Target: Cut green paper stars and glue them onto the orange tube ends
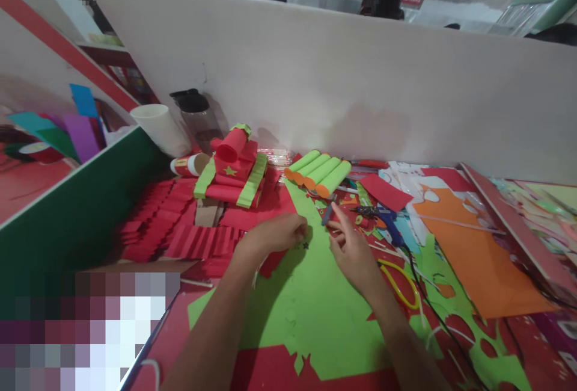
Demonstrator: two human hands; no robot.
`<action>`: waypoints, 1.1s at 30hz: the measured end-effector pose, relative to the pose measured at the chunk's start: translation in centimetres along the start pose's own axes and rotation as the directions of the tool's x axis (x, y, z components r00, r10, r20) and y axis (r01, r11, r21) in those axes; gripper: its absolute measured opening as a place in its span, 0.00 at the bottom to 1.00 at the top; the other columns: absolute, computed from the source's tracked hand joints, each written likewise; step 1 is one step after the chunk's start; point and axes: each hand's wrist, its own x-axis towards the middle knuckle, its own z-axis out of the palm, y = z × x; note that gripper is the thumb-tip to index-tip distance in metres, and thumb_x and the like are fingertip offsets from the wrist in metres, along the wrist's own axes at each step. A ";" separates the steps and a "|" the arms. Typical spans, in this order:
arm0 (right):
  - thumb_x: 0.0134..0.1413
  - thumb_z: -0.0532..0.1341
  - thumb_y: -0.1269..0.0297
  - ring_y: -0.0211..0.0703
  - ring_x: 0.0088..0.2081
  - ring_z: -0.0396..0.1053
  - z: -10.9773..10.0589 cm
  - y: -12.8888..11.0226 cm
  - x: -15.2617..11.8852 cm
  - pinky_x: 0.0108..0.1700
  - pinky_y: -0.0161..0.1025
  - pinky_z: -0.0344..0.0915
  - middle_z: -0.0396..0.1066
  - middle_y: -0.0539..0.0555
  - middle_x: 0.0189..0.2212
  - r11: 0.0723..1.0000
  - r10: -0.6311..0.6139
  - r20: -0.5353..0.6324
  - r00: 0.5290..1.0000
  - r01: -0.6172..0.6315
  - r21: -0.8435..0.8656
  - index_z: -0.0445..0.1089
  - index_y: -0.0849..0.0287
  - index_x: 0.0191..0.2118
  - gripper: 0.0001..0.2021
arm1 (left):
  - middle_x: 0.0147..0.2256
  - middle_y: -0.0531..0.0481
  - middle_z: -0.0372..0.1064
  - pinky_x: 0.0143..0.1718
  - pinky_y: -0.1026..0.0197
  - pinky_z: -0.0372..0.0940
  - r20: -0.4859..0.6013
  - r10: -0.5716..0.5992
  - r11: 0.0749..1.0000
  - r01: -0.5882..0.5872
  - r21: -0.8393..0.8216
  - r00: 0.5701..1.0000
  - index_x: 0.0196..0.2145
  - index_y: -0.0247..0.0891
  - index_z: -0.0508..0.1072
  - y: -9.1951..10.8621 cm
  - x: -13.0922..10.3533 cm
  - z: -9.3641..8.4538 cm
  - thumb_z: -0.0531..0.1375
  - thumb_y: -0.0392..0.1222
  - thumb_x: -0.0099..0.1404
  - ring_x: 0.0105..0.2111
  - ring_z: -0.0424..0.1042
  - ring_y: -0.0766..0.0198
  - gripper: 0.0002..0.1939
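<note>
My left hand (288,233) is over the light green sheet (311,307), its fingers curled together in a pinch. What they hold, if anything, is hidden. Close to those fingertips a small dark star (305,245) lies on the sheet. My right hand (351,249) has its index finger extended and its fingertips against a short grey-blue stick-like piece (328,213), whose kind I cannot make out. Just beyond are green paper rolls (320,171) with orange ends. A paper tank-like model (232,168), red with green bands and a star, stands to the left.
Folded red paper strips (162,216) lie left. At right are a blue glue gun (387,222) with its cord, yellow-handled scissors (401,286), an orange sheet (469,246) and green scraps. A white cup (160,129) and a bottle (196,114) stand before the white partition (315,84).
</note>
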 end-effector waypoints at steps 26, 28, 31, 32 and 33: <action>0.62 0.62 0.60 0.48 0.45 0.71 -2.2 -1.2 -0.4 0.49 0.44 0.65 0.76 0.56 0.43 0.994 -0.022 0.265 0.964 0.049 -0.096 0.76 0.55 0.44 0.09 | 0.30 0.53 0.69 0.31 0.66 0.60 0.184 0.218 0.933 -0.149 -0.327 0.959 0.34 0.38 0.70 -0.6 -0.7 -1.4 0.56 0.38 0.62 0.30 0.67 0.65 0.04; 0.60 0.62 0.59 0.48 0.42 0.72 -2.5 -1.3 -0.2 0.46 0.42 0.65 0.76 0.55 0.42 0.998 -0.007 0.265 0.964 0.024 -0.064 0.76 0.55 0.43 0.09 | 0.30 0.53 0.69 0.30 0.66 0.60 0.197 0.230 0.928 -0.154 -0.339 0.953 0.34 0.39 0.70 -0.5 -0.8 -1.3 0.57 0.41 0.63 0.29 0.67 0.65 0.05; 0.59 0.63 0.58 0.45 0.36 0.71 -2.7 -1.8 0.1 0.39 0.39 0.64 0.77 0.52 0.38 0.999 0.000 0.301 0.954 0.010 -0.032 0.76 0.54 0.43 0.09 | 0.27 0.54 0.65 0.27 0.66 0.57 0.229 0.264 0.921 -0.175 -0.347 0.937 0.32 0.38 0.69 -0.3 -0.6 -1.1 0.56 0.48 0.66 0.27 0.63 0.67 0.11; 0.59 0.63 0.58 0.44 0.34 0.71 -2.8 -2.0 0.1 0.37 0.38 0.64 0.77 0.52 0.36 1.000 -0.002 0.313 0.950 0.007 -0.015 0.76 0.54 0.43 0.10 | 0.26 0.54 0.63 0.27 0.66 0.56 0.240 0.276 0.917 -0.181 -0.355 0.931 0.30 0.38 0.68 -0.3 -0.6 -1.1 0.55 0.50 0.67 0.26 0.62 0.67 0.14; 0.60 0.63 0.58 0.44 0.34 0.71 -3.0 -2.2 0.2 0.36 0.37 0.64 0.77 0.51 0.36 1.000 -0.005 0.315 0.949 0.002 0.008 0.76 0.54 0.44 0.10 | 0.25 0.55 0.61 0.26 0.66 0.55 0.245 0.285 0.912 -0.183 -0.368 0.927 0.30 0.38 0.67 -0.3 -0.5 -1.1 0.55 0.52 0.67 0.25 0.60 0.67 0.16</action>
